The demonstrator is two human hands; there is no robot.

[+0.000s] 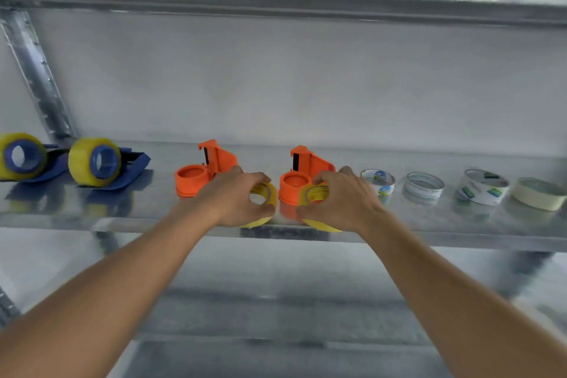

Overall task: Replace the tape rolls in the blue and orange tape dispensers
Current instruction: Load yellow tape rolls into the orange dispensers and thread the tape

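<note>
Hands grip yellow tape rolls at the shiny galvanised metal shelf's (92,218) front edge: left hand (236,196) curls round one yellow tape roll (266,202), right hand (340,199) round the other yellow tape roll (316,193), beside two orange plastic tape dispensers (202,175).

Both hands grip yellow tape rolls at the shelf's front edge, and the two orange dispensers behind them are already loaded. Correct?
Not quite: in the head view the orange dispensers have bare hubs. The left hand and right hand do grip yellow tape rolls.

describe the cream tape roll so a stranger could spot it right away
On the metal shelf, follow the row of loose rolls right of the orange dispensers. The cream tape roll lies flat at the far right end. Unlike its white printed neighbours, it is plain cream.
</note>
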